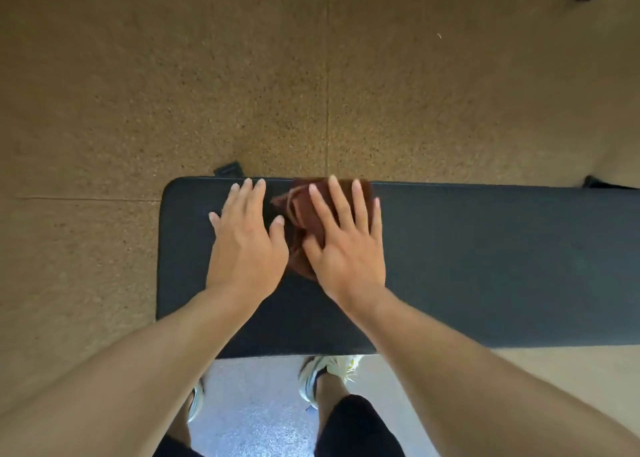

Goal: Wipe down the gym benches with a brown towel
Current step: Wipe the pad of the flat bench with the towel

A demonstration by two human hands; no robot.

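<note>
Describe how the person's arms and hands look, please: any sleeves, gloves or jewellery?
Both arms are bare to the frame's edge: no sleeves visible. The left hand and right hand wear no gloves, and no rings, watch or bracelet can be seen. The fingernails are short and unpainted.

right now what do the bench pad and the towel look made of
Long black bench pad: probably vinyl or faux leather over padding, matte, smooth, with rounded corners. Crumpled brown towel: soft woven cloth, likely cotton, shown by its folds and creases.

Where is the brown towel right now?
In the head view, the crumpled brown towel lies on the black padded bench near its left end, under the flat right hand.
</note>
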